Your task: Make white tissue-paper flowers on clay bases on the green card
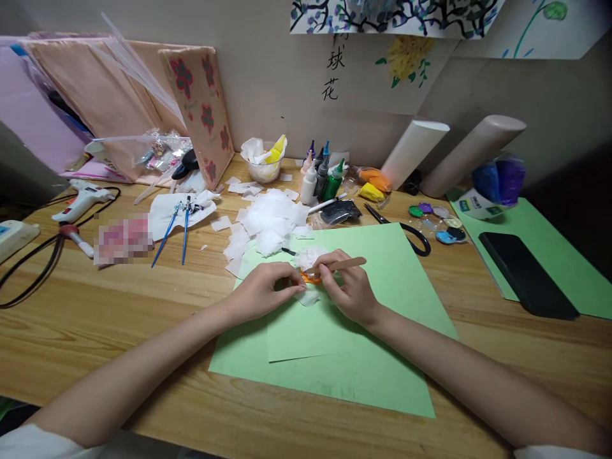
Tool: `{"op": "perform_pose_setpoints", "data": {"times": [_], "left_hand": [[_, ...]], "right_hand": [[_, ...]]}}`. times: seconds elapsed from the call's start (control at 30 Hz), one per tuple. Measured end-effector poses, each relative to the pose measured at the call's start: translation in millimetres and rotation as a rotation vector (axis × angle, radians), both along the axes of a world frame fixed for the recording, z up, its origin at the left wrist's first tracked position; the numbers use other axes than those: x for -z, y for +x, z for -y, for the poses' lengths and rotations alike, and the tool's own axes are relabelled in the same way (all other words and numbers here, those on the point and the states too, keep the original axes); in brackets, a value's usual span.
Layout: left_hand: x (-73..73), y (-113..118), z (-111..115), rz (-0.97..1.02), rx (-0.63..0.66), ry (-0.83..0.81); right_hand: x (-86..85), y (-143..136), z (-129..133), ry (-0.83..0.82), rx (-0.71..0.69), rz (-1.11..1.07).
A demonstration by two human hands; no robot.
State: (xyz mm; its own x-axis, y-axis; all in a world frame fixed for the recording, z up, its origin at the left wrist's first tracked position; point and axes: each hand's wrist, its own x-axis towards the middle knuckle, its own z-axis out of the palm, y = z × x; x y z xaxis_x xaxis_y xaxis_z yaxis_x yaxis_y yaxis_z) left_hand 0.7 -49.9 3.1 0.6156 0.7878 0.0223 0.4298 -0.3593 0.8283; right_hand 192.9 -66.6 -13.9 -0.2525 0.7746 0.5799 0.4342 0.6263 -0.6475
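My right hand grips a flat wooden craft stick like a pen, its tip down near a small orange object. Against the left side of that orange piece are the fingertips of my left hand, thumb and fingers drawn together; what they pinch, if anything, is hidden. A small white tissue piece lies just below the fingertips. Behind the hands sits a white ruffled clump, partly covered. All of this rests on green paper sheets.
White paper squares are heaped behind the green sheets. Paint bottles, black-handled scissors and a black phone stand or lie around. To the left are two blue brushes and a glue gun.
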Motion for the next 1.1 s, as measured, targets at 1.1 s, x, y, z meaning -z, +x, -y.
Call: {"op": "perform_pose_setpoints", "data": {"times": [1.1], "left_hand": [[15.0,11,-6,-0.047,-0.238,0.196]], "right_hand": [[2.1,-4,0,0.079,-0.006,0.183]]}}
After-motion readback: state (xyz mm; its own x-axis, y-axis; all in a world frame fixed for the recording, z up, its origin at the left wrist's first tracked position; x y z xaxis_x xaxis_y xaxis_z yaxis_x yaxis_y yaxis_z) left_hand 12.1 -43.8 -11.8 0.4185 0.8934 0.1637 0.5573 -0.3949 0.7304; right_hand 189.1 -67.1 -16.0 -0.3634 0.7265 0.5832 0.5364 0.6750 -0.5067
